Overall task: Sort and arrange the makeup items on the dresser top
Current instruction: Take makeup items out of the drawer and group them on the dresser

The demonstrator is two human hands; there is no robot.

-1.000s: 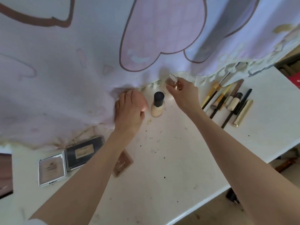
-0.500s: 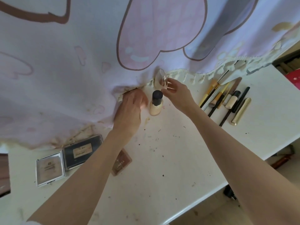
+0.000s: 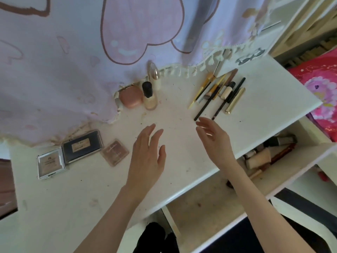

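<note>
Against the curtain stand a pink compact [image 3: 131, 96], a beige foundation bottle [image 3: 149, 97] with a black cap, and a clear bottle [image 3: 154, 75] with a gold neck. A row of brushes and pencils [image 3: 217, 90] with a gold tube [image 3: 234, 100] lies to the right. At the left lie a silver-framed compact [image 3: 50, 162], a black palette [image 3: 82, 146] and a pink-brown compact [image 3: 114, 152]. My left hand [image 3: 147, 157] and my right hand [image 3: 213, 138] hover over the white dresser top [image 3: 182, 139], fingers relaxed, holding nothing.
A lilac curtain [image 3: 73, 61] with pink shapes and a tasselled hem drapes over the dresser's back. An open drawer [image 3: 269, 154] at the right holds several makeup items. A pink patterned cloth [image 3: 321, 84] lies beyond the right edge. Crumbs speckle the top.
Both hands have let go and drawn back toward me from the curtain. The pink compact and the clear bottle now stand uncovered beside the foundation bottle.
</note>
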